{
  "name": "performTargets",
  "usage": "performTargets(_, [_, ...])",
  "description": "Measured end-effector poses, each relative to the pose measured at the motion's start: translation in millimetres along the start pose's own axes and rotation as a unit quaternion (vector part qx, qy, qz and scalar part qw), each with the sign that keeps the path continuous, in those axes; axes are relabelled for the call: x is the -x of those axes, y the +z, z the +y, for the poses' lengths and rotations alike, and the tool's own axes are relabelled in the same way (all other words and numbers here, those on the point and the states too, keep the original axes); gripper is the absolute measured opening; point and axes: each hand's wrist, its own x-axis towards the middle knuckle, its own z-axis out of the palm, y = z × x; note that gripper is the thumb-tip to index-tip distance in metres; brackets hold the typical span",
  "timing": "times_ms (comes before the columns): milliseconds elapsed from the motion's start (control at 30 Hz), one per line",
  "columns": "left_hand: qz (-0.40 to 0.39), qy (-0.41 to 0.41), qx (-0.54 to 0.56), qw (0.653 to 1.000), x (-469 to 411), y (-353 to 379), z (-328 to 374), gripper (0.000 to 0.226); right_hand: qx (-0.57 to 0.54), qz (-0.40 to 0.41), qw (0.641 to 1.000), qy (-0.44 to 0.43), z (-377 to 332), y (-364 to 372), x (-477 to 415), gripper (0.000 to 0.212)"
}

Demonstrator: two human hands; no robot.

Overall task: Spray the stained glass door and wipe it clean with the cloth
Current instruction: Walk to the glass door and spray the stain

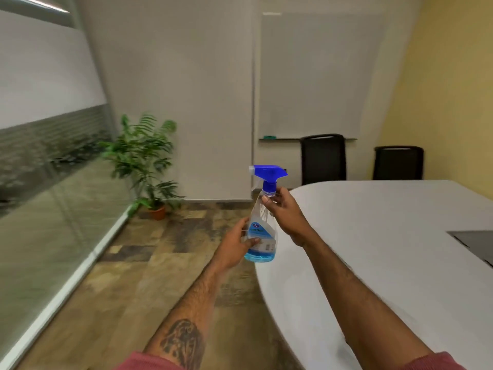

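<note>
A clear spray bottle [262,231] with a blue trigger head and a little blue liquid at the bottom is held upright in front of me, its nozzle pointing left. My left hand [237,243] grips its lower body around the label. My right hand [284,209] holds its neck just under the blue cap. The glass wall [50,198] with a frosted band runs along the left side. No cloth is in view.
A large white table [386,249] fills the right side, its rounded edge just beside the bottle. Two black chairs [324,158] stand behind it. A potted plant [149,166] sits in the far left corner. A whiteboard [317,76] hangs on the back wall.
</note>
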Motion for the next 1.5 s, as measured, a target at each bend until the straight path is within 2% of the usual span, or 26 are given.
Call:
performTargets(333, [0.167,-0.043,-0.030,0.985,133,-190,-40,0.044,-0.074,-0.156,0.983,-0.058,-82,205,36,0.031])
performTargets(533, [0.244,-0.064,-0.050,0.966,234,-293,-60,0.053,-0.110,-0.231,0.963,-0.086,-132,325,88,0.026])
performTargets(700, [0.314,-0.087,-0.066,0.943,326,-364,-76,0.052,-0.128,-0.296,0.941,-0.105,-172,421,142,0.038])
performTargets(1067, [0.479,-0.147,-0.080,0.861,509,-479,-97,0.042,-0.158,-0.464,0.859,-0.148,-256,600,256,0.034])
performTargets(1500, [0.626,-0.187,-0.066,0.754,637,-576,-103,0.037,-0.205,-0.608,0.737,-0.213,-335,761,339,0.031])
